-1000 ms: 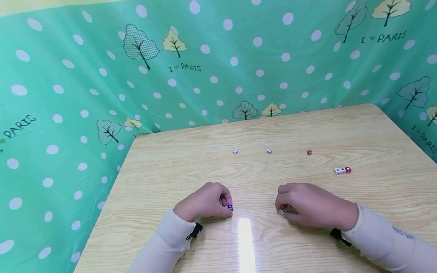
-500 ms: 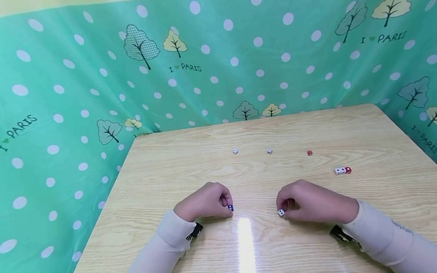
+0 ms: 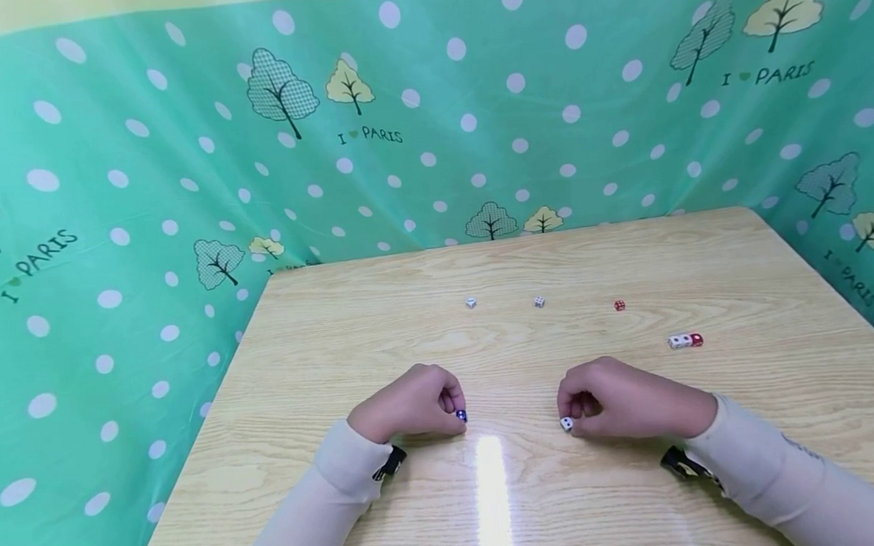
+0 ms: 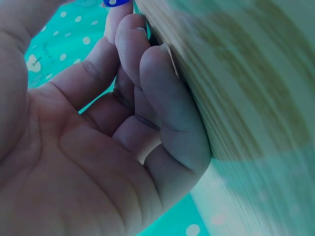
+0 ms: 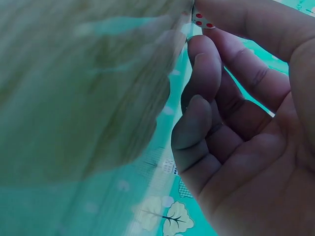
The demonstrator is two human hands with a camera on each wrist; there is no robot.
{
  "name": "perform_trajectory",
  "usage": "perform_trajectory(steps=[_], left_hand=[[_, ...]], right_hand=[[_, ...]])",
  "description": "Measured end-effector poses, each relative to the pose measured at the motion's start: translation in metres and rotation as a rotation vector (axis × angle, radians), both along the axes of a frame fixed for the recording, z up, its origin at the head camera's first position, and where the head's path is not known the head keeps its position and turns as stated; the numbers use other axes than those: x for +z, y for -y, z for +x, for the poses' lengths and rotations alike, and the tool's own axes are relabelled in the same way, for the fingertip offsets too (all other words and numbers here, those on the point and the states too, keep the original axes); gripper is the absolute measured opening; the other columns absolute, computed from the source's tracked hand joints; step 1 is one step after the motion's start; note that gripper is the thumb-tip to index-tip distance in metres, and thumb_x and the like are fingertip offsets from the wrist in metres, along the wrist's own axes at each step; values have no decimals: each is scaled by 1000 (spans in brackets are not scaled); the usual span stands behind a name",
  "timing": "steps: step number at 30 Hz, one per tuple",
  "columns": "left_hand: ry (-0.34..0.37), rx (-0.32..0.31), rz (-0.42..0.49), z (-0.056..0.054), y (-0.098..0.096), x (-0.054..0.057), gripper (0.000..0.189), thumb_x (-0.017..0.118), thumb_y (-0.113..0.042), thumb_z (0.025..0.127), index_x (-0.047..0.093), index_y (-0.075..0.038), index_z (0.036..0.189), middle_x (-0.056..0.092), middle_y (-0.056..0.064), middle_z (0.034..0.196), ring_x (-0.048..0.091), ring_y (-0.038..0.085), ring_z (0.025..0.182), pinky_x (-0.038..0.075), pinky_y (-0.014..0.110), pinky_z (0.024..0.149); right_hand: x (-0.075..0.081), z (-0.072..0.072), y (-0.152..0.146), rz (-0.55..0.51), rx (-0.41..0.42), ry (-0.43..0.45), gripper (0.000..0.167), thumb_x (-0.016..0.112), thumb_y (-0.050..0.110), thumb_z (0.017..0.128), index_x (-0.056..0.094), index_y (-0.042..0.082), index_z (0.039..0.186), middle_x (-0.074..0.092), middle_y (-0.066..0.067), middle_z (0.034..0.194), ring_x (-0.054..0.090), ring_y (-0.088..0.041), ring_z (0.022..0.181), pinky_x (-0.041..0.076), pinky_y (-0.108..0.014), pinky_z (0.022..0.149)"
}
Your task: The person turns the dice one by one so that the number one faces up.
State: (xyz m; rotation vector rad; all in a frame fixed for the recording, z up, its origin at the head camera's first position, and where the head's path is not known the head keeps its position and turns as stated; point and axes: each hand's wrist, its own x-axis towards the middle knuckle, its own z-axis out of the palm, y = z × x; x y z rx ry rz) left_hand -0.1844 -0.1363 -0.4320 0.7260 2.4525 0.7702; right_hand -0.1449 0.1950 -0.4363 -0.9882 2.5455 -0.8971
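My left hand (image 3: 415,404) pinches a blue die (image 3: 462,416) between thumb and forefinger, low over the table. At the top of the left wrist view only a sliver of that blue die (image 4: 115,2) shows, by the fingertips. A white die (image 3: 566,424) is pinched by the thumb and forefinger of my right hand (image 3: 625,399), a short way to the right. Red pips are visible on this white die (image 5: 203,21) in the right wrist view. The other fingers of both hands are curled in beside the tabletop.
Farther back on the wooden table (image 3: 365,327) lie a white die (image 3: 471,303), another white die (image 3: 540,302) and a red die (image 3: 619,305). To the right, a short row of white dice (image 3: 679,342) touches a red die (image 3: 696,340). A green dotted curtain (image 3: 402,192) hangs behind.
My right hand has turned the white die in its fingers, and more of the die shows. It shifted slightly left, then back right. The left hand and the other dice have stayed put.
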Motion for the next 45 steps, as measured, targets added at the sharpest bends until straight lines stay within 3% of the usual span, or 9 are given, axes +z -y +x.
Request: perform_trajectory(steps=[15,19,25,31,37,45], left_hand=[[8,5,2,0,0,0,14,84,-14,78,72,-17,83,66,-6,77,56,7,70,50,24,67],[6,4,0,0,0,0,14,84,-15,78,72,-17,82,66,-7,76,56,6,69,50,24,66],[-2,0,2,0,0,1,14,84,-15,78,72,-17,82,66,-7,76,56,6,69,50,24,67],[2,2,2,0,0,1,14,84,-15,78,71,-18,82,65,-7,76,56,6,69,50,24,66],[1,2,1,0,0,1,14,84,-15,78,71,-19,81,65,-7,76,56,6,69,50,24,66],[0,4,-2,0,0,0,14,84,-15,78,71,-19,81,65,-7,76,56,6,69,50,24,66]], right_hand=[[2,3,2,31,-8,-29,17,79,14,88,71,27,94,62,10,84,55,-7,76,49,-22,66],[6,10,7,101,-23,-145,15,80,19,87,71,27,96,59,14,85,54,-4,75,48,-22,68],[9,18,15,180,34,-359,12,81,26,86,72,23,95,56,15,83,46,1,71,48,-22,66],[6,21,18,197,48,-466,8,79,18,85,72,22,88,56,13,81,45,2,68,48,-21,62],[4,21,19,182,47,-506,10,79,15,86,71,22,84,55,14,79,46,2,68,48,-20,61],[7,19,17,180,36,-477,12,79,15,86,71,24,84,56,16,79,46,3,69,48,-20,62]])
